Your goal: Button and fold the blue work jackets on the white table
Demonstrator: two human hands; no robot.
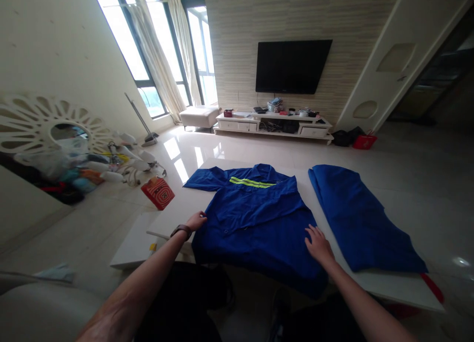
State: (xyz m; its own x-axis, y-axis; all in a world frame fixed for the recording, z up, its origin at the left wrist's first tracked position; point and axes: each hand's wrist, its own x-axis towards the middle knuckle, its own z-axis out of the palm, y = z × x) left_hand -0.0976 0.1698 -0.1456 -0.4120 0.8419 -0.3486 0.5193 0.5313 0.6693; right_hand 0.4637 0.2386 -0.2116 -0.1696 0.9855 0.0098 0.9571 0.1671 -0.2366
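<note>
Bare table [181,206] gives the left hand [196,221] passage beside the jacket [255,223], its sleeve [203,179] blocking ahead (a red box [157,192] flanks that side); rightward, blue cloth [359,218] leaves a strip.

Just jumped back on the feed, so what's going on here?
A person's bare hands are at a blue fabric jacket with a yellow-green stripe, spread on a white table: left hand at its left edge, right hand at its lower right. Its hem hangs over the near edge. A folded blue cloth garment lies to the right.
</note>
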